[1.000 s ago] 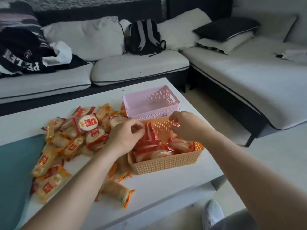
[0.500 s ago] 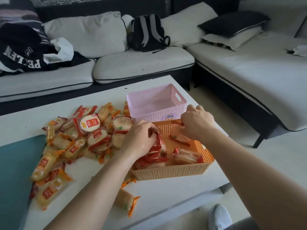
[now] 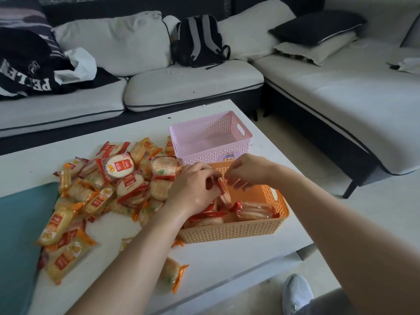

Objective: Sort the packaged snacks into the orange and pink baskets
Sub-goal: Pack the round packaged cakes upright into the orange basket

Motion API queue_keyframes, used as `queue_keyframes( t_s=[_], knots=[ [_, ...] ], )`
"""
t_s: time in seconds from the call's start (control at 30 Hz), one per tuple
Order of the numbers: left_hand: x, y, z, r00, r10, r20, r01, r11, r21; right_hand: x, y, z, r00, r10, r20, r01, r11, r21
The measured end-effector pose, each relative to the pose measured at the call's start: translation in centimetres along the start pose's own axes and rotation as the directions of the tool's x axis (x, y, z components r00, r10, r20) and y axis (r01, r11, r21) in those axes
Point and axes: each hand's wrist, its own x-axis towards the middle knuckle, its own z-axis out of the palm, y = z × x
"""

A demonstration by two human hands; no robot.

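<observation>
The red-wrapped round snack packs [image 3: 254, 211] lie inside the orange perforated plastic basket [image 3: 229, 231], which stands near the right front corner of the white low table [image 3: 227, 258]. Your left hand [image 3: 193, 189] comes over the basket's left rim, and its fingers are curled around an upright red pack [image 3: 221, 192], probably to stand it on edge so that more can fit. Your right hand [image 3: 248, 171] hovers over the far part of the same basket with the fingers bent downward; I cannot tell whether they pinch a pack or only steady one. The pink perforated plastic basket [image 3: 204, 155] stands just behind the orange one and shows nothing inside, so I judge that sorting is at an early stage. The mixed pile of loose snack packs [image 3: 109, 189] crowds the orange basket's left side, and your left forearm crosses above it, so reaching back needs care. A stray yellow-orange pack [image 3: 175, 276] lies near the front edge, a teal mat [image 3: 20, 223] on the far left.
</observation>
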Motion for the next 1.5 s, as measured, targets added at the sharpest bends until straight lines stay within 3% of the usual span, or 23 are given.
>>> queue_keyframes(
  t_s=[0.1,0.23,0.3,0.47,0.53,0.67,0.9,1.2,1.3,1.4,1.5],
  knots=[
    [0.2,0.2,0.1,1.0,-0.014,0.006,0.014,1.0,0.022,-0.6,0.7,-1.5,0.998,-0.021,0.057,0.033,0.972,-0.231],
    [0.5,0.2,0.3,1.0,-0.023,0.01,0.023,1.0,0.021,-1.7,0.9,-0.7,0.958,0.108,0.265,0.052,0.846,-0.531],
    [0.4,0.2,0.4,1.0,-0.022,0.007,0.022,0.999,0.024,-1.8,1.2,-0.1,0.961,0.115,0.253,0.075,0.769,-0.635],
    [0.6,0.2,0.5,0.999,-0.034,-0.002,0.034,0.999,-0.002,-2.5,0.6,-1.3,0.993,0.012,0.115,0.068,0.746,-0.662],
    [0.6,0.2,0.5,0.999,-0.041,-0.001,0.041,0.999,-0.012,-2.7,0.5,-2.3,0.999,-0.024,0.026,0.035,0.778,-0.627],
    [0.7,0.1,0.6,0.999,-0.048,0.004,0.048,0.998,-0.027,-2.6,1.0,-3.2,0.995,-0.016,-0.103,-0.016,0.955,-0.298],
    [0.7,0.3,0.5,0.998,-0.067,0.02,0.067,0.997,-0.023,-3.4,-0.2,-3.0,0.965,0.045,-0.259,-0.058,0.998,-0.04],
    [0.7,0.6,0.7,0.995,-0.09,-0.051,0.087,0.994,-0.059,-2.7,-0.5,-0.5,0.959,0.034,-0.282,-0.032,0.999,0.012],
    [0.4,1.0,0.7,0.992,-0.027,-0.122,0.018,0.997,-0.08,-2.4,-0.1,-1.5,0.958,0.022,-0.287,-0.02,1.0,0.013],
    [0.4,1.5,0.6,0.984,-0.003,-0.177,-0.039,0.971,-0.236,-2.1,0.3,-1.6,0.961,-0.026,-0.275,0.019,0.999,-0.028],
    [0.8,1.9,0.1,0.967,-0.102,-0.231,0.007,0.924,-0.381,-1.9,0.5,-1.8,0.932,-0.038,-0.362,0.057,0.998,0.041]
  ],
)
